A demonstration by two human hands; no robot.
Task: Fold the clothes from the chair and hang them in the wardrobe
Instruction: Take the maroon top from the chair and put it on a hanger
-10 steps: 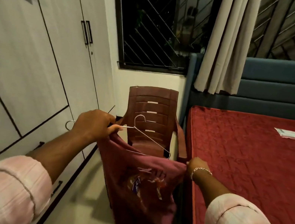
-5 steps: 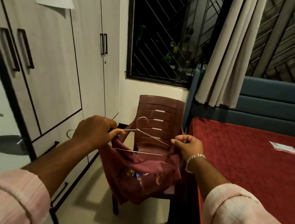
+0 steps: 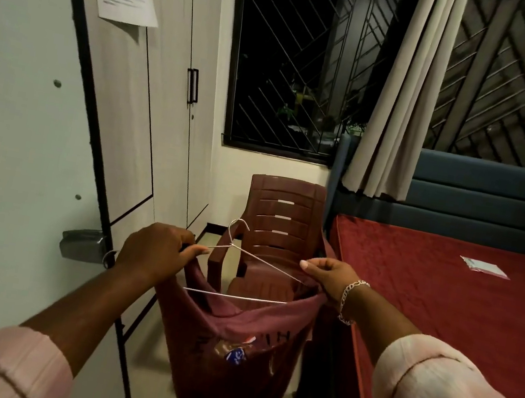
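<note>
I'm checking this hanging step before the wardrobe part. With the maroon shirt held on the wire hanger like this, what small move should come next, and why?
Probably settle the maroon printed T-shirt squarely on the thin metal wire hanger. The left hand and right hand each pinch a hanger end with cloth, yet the fabric sags below the bottom wire, so it looks unevenly seated. Then it can go to the white wardrobe.

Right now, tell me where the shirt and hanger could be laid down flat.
The red bed is mostly bare between the blue headboard and the near edge; only a small packet lies far right. The chair seat looks free but cramped between its armrests.
</note>
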